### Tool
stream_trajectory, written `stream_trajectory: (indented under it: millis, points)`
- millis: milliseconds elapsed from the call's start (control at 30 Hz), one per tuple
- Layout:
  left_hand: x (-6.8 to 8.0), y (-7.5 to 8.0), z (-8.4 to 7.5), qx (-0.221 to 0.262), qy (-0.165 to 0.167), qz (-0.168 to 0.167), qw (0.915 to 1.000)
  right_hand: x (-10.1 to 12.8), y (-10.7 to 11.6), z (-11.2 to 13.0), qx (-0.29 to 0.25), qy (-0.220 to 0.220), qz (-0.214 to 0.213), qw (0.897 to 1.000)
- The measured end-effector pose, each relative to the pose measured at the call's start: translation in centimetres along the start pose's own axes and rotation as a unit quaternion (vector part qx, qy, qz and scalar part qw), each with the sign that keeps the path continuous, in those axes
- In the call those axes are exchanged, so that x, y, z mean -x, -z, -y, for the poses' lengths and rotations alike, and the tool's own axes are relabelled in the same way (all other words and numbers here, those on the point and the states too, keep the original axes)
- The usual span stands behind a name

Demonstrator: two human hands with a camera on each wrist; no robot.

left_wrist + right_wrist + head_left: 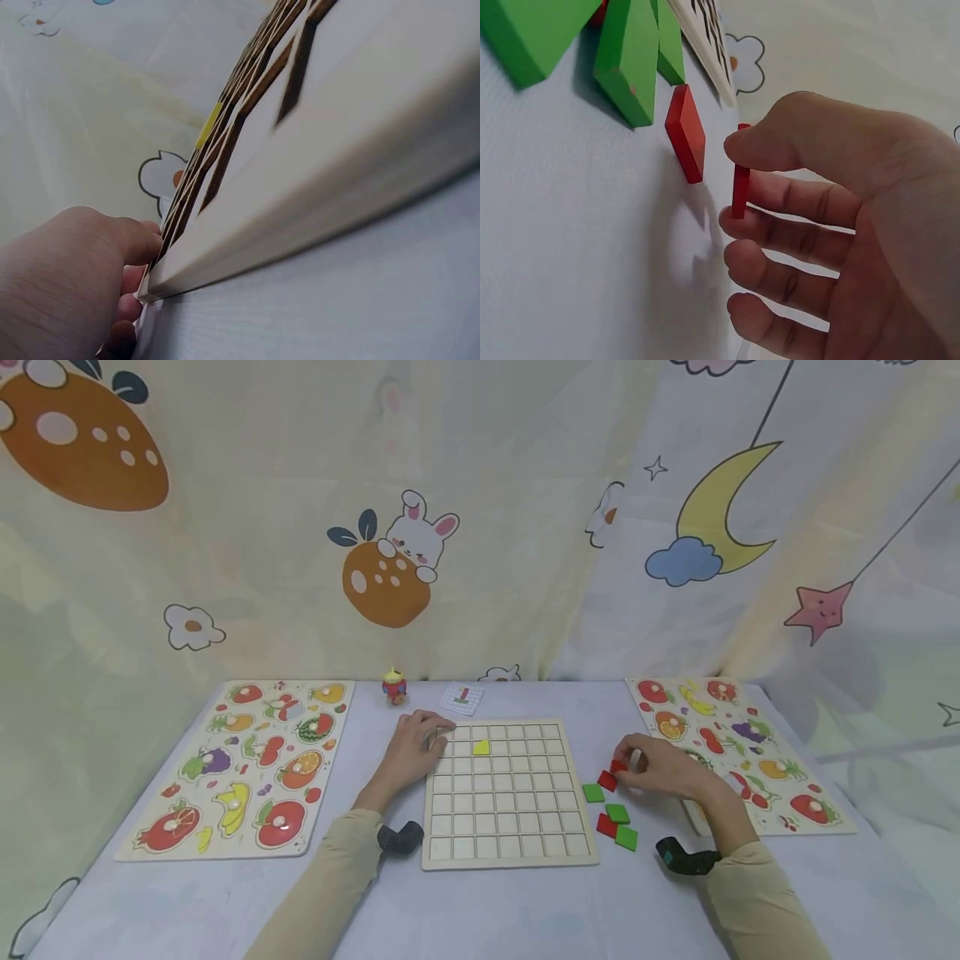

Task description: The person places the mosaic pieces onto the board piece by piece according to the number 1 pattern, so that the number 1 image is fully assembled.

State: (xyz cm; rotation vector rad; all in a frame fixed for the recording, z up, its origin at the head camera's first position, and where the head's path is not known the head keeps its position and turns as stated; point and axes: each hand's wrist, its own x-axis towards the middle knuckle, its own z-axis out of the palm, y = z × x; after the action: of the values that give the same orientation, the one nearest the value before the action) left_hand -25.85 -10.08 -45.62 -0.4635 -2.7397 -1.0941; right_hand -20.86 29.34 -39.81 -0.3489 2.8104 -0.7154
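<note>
My right hand [662, 766] pinches a small red square tile [740, 191] between thumb and fingers, held just off the cloth. Another red tile [607, 781] lies right beside it. Several green tiles [617, 813] and a further red tile [607, 826] are scattered along the right side of a wooden grid board [510, 862]. At the board's far left corner my left hand [408, 750] grips the edge, thumb against the rim in the left wrist view. One yellow piece with a cut corner [481, 747] sits in a cell of the grid's second row.
Fruit puzzle boards stand on both sides, one left [251, 777] and one right [750, 760]. Behind the grid are a small toy figure [393, 687] and a pattern card [462, 698]. A printed curtain [525, 527] closes off the back of the table.
</note>
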Motion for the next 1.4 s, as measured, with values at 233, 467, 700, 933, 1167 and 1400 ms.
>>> stream_trajectory:
  millis: [233, 467, 700, 933, 1167, 1400]
  points:
    - [0.1, 0.0, 0.0, -0.001, -0.002, 0.0, 1.0, -0.2, -0.1, 0.3, -0.002, 0.025, -0.022, 0.999]
    - [0.1, -0.2, 0.2, 0.0, -0.004, -0.002, 1.0, -0.7, -0.9, 0.4, -0.018, 0.068, -0.051, 0.996]
    - [0.1, -0.2, 0.1, 0.001, -0.002, -0.003, 1.0, -1.2, -1.4, 0.9, -0.056, 0.071, -0.087, 0.992]
    - [0.0, -0.2, 0.1, 0.0, -0.002, -0.002, 1.0, -1.8, -2.1, 1.8, -0.1, 0.07, -0.089, 0.989]
    - [0.1, -0.2, 0.1, 0.002, 0.001, -0.002, 1.0, -2.3, -2.6, 2.7, -0.122, 0.078, -0.099, 0.985]
    - [0.0, -0.2, 0.0, -0.001, 0.002, -0.004, 1.0, -2.9, -3.0, 3.6, -0.134, 0.093, -0.095, 0.982]
